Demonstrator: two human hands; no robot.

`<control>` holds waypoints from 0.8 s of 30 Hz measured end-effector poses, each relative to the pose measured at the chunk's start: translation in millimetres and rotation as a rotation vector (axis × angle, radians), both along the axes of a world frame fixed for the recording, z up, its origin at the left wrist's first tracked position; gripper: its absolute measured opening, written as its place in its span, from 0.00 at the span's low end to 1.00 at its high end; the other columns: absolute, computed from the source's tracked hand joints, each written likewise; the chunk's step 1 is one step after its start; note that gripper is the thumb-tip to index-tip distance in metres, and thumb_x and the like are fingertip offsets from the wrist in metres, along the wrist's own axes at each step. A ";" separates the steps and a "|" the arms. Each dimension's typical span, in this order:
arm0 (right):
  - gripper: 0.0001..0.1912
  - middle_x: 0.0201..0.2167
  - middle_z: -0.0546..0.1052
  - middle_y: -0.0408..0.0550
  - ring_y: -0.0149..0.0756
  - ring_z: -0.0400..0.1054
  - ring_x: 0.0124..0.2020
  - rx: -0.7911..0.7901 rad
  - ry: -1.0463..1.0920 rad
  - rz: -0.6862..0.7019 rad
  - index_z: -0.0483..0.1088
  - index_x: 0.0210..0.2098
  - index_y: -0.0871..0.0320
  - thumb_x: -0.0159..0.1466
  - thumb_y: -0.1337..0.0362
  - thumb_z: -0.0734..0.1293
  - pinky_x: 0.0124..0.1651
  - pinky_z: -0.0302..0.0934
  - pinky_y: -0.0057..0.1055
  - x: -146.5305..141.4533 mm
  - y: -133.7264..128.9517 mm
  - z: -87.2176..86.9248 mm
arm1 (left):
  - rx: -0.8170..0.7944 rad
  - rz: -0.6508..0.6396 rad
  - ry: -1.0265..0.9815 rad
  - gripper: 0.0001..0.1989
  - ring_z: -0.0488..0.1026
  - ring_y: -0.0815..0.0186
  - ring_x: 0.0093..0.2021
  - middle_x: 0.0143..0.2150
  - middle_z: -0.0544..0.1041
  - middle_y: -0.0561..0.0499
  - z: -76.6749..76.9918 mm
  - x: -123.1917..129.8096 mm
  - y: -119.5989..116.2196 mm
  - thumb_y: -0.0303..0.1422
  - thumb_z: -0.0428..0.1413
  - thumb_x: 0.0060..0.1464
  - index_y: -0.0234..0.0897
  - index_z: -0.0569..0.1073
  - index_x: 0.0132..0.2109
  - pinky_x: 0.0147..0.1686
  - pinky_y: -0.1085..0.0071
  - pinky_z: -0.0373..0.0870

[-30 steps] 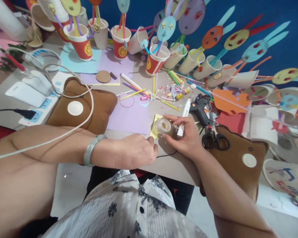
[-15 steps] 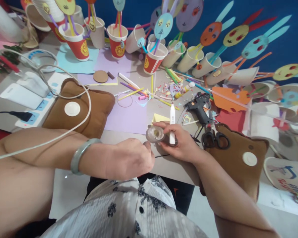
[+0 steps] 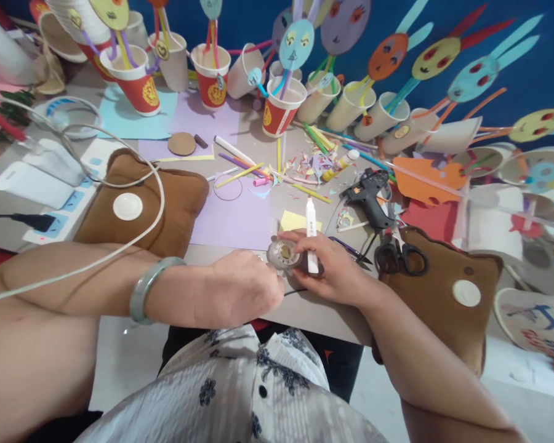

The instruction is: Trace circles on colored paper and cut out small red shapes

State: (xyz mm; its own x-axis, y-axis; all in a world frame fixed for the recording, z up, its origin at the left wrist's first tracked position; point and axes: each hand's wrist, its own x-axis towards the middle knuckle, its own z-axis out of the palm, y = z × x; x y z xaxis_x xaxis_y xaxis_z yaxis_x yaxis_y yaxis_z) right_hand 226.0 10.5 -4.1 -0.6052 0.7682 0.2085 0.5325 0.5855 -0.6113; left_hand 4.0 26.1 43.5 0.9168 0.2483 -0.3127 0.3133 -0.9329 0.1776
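My right hand is closed around a white marker, which stands upright with its reddish tip pointing up. The same fingers hold a small translucent round piece with a yellowish centre, and something dark shows behind the marker. My left hand, a grey-green bangle on its wrist, is curled closed right against the round piece. The left fingertips are hidden, so what they pinch cannot be seen. A yellow paper scrap lies just beyond my right hand.
Black scissors and a black glue gun lie to the right. Paper cups with paper rabbit faces line the back. Brown cushions flank the work area, a white cable crosses the left one, and pencils lie mid-table.
My right hand, the marker and the round piece have shifted slightly left. The round piece has turned to show more of its face. My left hand stays closed beside it.
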 end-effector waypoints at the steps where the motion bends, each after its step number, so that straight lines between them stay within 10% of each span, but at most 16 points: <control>1: 0.20 0.58 0.75 0.54 0.45 0.71 0.58 0.006 0.011 -0.006 0.60 0.49 0.50 0.61 0.71 0.69 0.55 0.68 0.44 0.7 -0.4 -0.4 | -0.036 -0.009 0.042 0.08 0.77 0.60 0.31 0.33 0.80 0.44 2.1 0.8 1.4 0.21 0.54 0.56 0.32 0.77 0.36 0.21 0.68 0.55; 11: 0.24 0.48 0.78 0.54 0.48 0.76 0.49 0.271 0.099 -0.478 0.61 0.46 0.52 0.54 0.63 0.74 0.52 0.69 0.46 11.9 12.4 -11.7 | 0.162 0.110 -0.145 0.11 0.77 0.60 0.29 0.39 0.77 0.40 -15.6 -2.3 5.4 0.27 0.47 0.65 0.29 0.74 0.45 0.24 0.67 0.64; 16: 0.22 0.46 0.77 0.55 0.53 0.74 0.47 0.443 -0.058 -0.884 0.62 0.43 0.52 0.53 0.59 0.73 0.50 0.68 0.51 34.1 20.3 13.8 | 0.139 0.063 -0.059 0.15 0.77 0.61 0.31 0.53 0.73 0.33 -7.5 -2.6 10.6 0.28 0.46 0.65 0.27 0.72 0.53 0.23 0.66 0.65; 20: 0.22 0.37 0.74 0.53 0.56 0.70 0.42 0.347 -0.278 -1.211 0.61 0.40 0.51 0.51 0.61 0.73 0.47 0.65 0.53 75.0 24.1 41.3 | 0.067 0.070 -0.049 0.15 0.77 0.62 0.33 0.53 0.74 0.34 -0.3 -4.3 13.8 0.30 0.46 0.66 0.27 0.71 0.53 0.25 0.66 0.67; 24: 0.23 0.23 0.65 0.42 0.45 0.64 0.29 0.149 -0.222 -1.231 0.59 0.37 0.49 0.49 0.63 0.75 0.40 0.62 0.46 125.7 37.9 38.6 | 0.037 0.091 -0.131 0.15 0.77 0.60 0.34 0.48 0.75 0.37 -4.9 -5.4 16.0 0.35 0.49 0.66 0.28 0.70 0.52 0.26 0.66 0.66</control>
State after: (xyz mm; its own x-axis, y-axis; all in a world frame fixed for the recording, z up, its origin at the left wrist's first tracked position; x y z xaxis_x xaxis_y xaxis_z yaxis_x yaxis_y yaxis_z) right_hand 351.7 48.5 34.5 0.4606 0.8249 0.3277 0.8560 -0.3152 -0.4097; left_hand -1.4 42.1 38.6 0.9225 0.3409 -0.1809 0.3728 -0.9086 0.1886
